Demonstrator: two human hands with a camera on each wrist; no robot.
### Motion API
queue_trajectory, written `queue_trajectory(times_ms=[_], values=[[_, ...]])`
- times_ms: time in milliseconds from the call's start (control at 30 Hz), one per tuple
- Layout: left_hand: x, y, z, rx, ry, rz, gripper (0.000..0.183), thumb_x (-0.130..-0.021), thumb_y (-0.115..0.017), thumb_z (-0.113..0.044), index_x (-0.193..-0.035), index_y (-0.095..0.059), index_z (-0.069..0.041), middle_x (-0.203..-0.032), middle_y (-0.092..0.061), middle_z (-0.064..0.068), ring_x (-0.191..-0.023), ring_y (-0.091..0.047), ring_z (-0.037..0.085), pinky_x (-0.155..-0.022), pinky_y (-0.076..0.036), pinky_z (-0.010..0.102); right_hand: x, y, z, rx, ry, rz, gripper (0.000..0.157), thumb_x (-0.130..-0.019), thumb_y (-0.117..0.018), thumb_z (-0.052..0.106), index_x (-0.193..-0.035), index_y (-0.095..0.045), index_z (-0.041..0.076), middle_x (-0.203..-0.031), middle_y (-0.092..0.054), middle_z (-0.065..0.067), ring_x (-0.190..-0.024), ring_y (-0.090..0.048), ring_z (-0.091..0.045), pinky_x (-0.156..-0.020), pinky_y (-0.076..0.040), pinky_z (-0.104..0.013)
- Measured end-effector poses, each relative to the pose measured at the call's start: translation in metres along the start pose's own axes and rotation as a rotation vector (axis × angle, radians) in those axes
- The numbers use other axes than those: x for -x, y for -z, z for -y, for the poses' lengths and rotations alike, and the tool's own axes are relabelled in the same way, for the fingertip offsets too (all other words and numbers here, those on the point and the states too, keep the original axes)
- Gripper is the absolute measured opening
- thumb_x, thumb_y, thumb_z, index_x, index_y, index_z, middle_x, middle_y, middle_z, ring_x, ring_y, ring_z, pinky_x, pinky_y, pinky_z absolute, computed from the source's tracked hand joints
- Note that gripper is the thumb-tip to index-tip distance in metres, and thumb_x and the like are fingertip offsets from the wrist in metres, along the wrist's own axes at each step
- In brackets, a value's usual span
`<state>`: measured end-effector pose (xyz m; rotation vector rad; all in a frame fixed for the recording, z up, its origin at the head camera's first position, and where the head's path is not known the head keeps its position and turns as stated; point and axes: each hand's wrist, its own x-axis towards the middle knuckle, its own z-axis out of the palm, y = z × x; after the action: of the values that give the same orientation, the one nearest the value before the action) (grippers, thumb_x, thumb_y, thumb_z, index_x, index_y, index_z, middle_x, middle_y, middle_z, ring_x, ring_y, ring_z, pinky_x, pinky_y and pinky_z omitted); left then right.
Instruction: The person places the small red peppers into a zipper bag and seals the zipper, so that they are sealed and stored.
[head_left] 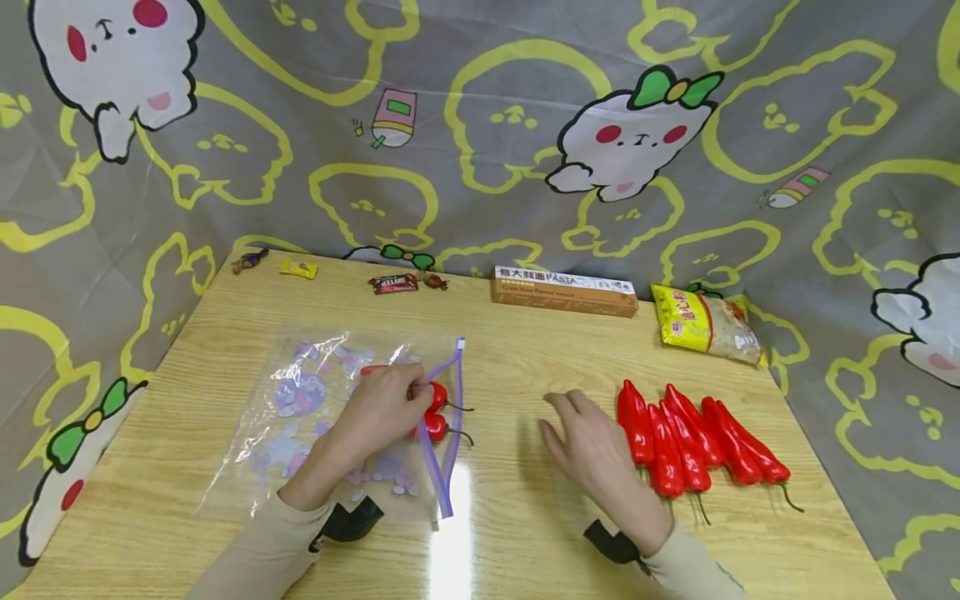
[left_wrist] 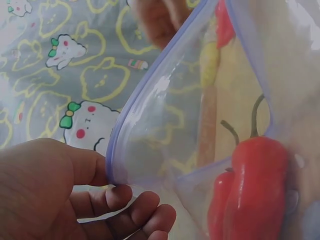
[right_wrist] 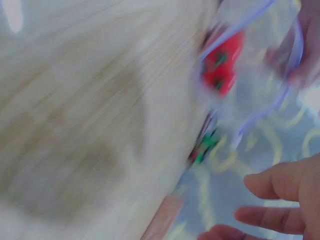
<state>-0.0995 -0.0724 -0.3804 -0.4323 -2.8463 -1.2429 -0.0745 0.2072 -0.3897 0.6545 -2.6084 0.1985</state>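
A clear zip bag [head_left: 251, 446] with a purple seal and printed pastel shapes lies on the table at the left. My left hand [head_left: 382, 408] pinches the upper layer at its mouth between thumb and fingers, and the mouth gapes in the left wrist view. Inside are red peppers [left_wrist: 260, 185], their stems toward the opening; the hand partly hides them in the head view. My right hand [head_left: 596, 454] holds nothing and hovers between the bag and several loose red peppers [head_left: 666, 458], its fingers apart and relaxed. The right wrist view is blurred.
Along the back edge lie small wrapped candies [head_left: 395, 284], a pasta box [head_left: 565, 293] and a yellow food packet [head_left: 705, 323]. Behind the wooden table [head_left: 517, 533] hangs a grey patterned cloth [head_left: 480, 208], which also rises at both sides.
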Motion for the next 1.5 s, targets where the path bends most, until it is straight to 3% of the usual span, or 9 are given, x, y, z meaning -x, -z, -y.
queue_trajectory(times_ms=[167,267,533,600,733,933,1133,1333,1500], values=[[0.000,0.001,0.001,0.007,-0.004,0.003,0.020,-0.083,-0.055,-0.014,-0.064,-0.048,-0.015,-0.055,-0.044,-0.002,-0.045,-0.039,0.010,-0.039,-0.029,0.023,0.035,0.013,-0.048,0.132,-0.178,0.013,0.036,-0.072,-0.071,0.017,-0.102,-0.060,0.001,-0.078,-0.054,-0.013,-0.053,-0.048,-0.024,-0.039,-0.035,-0.031],[0.001,0.001,0.003,-0.005,-0.008,-0.003,0.020,-0.083,-0.055,-0.014,-0.064,-0.048,-0.016,-0.055,-0.043,-0.003,-0.045,-0.039,0.010,-0.040,-0.030,0.023,0.048,0.017,-0.066,0.189,-0.251,0.049,0.039,-0.071,-0.072,0.020,-0.101,-0.059,-0.002,-0.077,-0.052,-0.017,-0.052,-0.048,-0.029,-0.038,-0.035,-0.035],[0.002,0.000,0.005,-0.017,0.001,-0.006,0.021,-0.083,-0.055,-0.015,-0.064,-0.048,-0.015,-0.054,-0.044,-0.003,-0.046,-0.039,0.010,-0.041,-0.030,0.024,0.056,0.014,-0.071,0.202,-0.417,0.333,0.044,-0.078,-0.068,0.034,-0.101,-0.055,-0.001,-0.074,-0.049,-0.017,-0.046,-0.046,-0.026,-0.035,-0.034,-0.037],[0.003,-0.001,0.005,-0.013,0.004,-0.004,0.021,-0.083,-0.055,-0.015,-0.064,-0.047,-0.015,-0.055,-0.043,-0.003,-0.046,-0.039,0.010,-0.041,-0.030,0.024,0.055,0.012,-0.069,0.212,-0.423,0.360,0.042,-0.078,-0.068,0.035,-0.096,-0.053,0.000,-0.069,-0.047,-0.014,-0.044,-0.044,-0.026,-0.034,-0.032,-0.037],[0.003,-0.001,0.005,-0.009,0.015,-0.003,0.022,-0.083,-0.055,-0.015,-0.063,-0.045,-0.014,-0.054,-0.041,-0.003,-0.046,-0.037,0.010,-0.042,-0.029,0.023,0.054,0.011,-0.068,0.224,-0.412,0.358,0.039,-0.076,-0.069,0.033,-0.092,-0.051,0.002,-0.064,-0.044,-0.012,-0.042,-0.041,-0.026,-0.033,-0.031,-0.037],[0.002,-0.001,0.003,-0.002,0.017,-0.003,0.024,-0.083,-0.055,-0.014,-0.062,-0.044,-0.013,-0.052,-0.038,-0.004,-0.045,-0.035,0.009,-0.042,-0.028,0.023,0.053,0.012,-0.067,0.213,-0.388,0.318,0.037,-0.073,-0.068,0.024,-0.100,-0.055,0.002,-0.065,-0.047,-0.013,-0.044,-0.044,-0.026,-0.034,-0.032,-0.037],[0.000,-0.001,0.001,-0.001,0.009,-0.006,0.023,-0.084,-0.055,-0.015,-0.063,-0.045,-0.014,-0.052,-0.039,-0.004,-0.045,-0.036,0.009,-0.041,-0.029,0.023,0.039,0.027,-0.057,0.015,-0.382,0.251,0.041,-0.073,-0.066,0.022,-0.111,-0.059,0.006,-0.085,-0.057,-0.013,-0.061,-0.053,-0.022,-0.046,-0.040,-0.035],[0.000,0.000,0.001,0.005,0.005,-0.009,0.022,-0.084,-0.055,-0.015,-0.063,-0.046,-0.014,-0.052,-0.040,-0.004,-0.044,-0.036,0.008,-0.040,-0.027,0.022,0.019,0.043,-0.021,-0.277,-0.179,0.251,0.039,-0.074,-0.071,0.020,-0.111,-0.061,0.014,-0.098,-0.060,0.004,-0.075,-0.056,-0.007,-0.061,-0.048,-0.025],[0.001,0.000,0.001,0.010,-0.009,-0.013,0.022,-0.083,-0.055,-0.013,-0.063,-0.046,-0.014,-0.052,-0.041,-0.004,-0.044,-0.037,0.008,-0.040,-0.028,0.022,0.007,0.042,0.010,-0.391,0.010,0.261,0.035,-0.074,-0.072,0.019,-0.107,-0.062,0.016,-0.100,-0.059,0.011,-0.079,-0.055,0.000,-0.066,-0.050,-0.020]])
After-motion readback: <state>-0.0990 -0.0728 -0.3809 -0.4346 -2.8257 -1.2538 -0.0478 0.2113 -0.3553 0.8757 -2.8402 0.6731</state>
